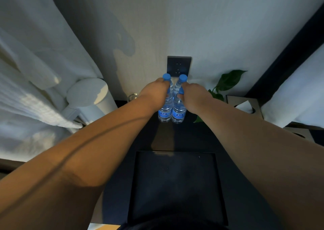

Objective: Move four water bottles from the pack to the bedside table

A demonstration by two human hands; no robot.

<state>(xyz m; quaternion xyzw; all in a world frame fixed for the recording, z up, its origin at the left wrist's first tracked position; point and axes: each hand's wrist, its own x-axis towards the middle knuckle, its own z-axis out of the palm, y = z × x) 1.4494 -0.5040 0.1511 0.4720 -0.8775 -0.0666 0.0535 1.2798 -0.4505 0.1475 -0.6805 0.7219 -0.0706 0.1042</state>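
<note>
Left hand (154,91) and right hand (192,94) each curl round the necks of clear, ribbed plastic bottles (164,113). Two blue-labelled bodies stand upright and touching, just below the hands on the dark, smooth worktop (175,138). Two round blue caps (166,77) show beyond the knuckles.

Gripped clear plastic water bottles (165,110) with blue caps and labels near the necks, left hand (154,92) and right hand (192,96). Held upright, side by side, at back of dark bedside table (192,138), below black wall socket (178,66); flanked by white cylindrical lamp (91,96) and green leafy plant (229,79).
</note>
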